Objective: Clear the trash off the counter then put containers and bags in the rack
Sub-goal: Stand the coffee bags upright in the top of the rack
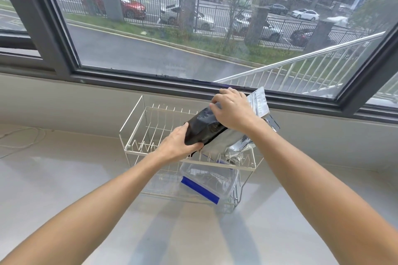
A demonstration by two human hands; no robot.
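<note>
A two-tier white wire rack (137, 133) stands on the pale counter below the window. A black bag (203, 128) lies tilted over the rack's upper tier, its lower end gripped by my left hand (176, 143) and its upper end by my right hand (231, 109). Beside it on the right, a grey bag (219, 142) and silver foil bags (258, 102) lean in the upper tier. On the lower tier sits a clear plastic container (212, 180) with a blue clip (200, 189) on its lid.
The pale counter (64, 189) stretches to both sides of the rack. A thin white cable (23, 137) lies at the far left by the wall. The dark window frame (129, 84) runs just behind the rack.
</note>
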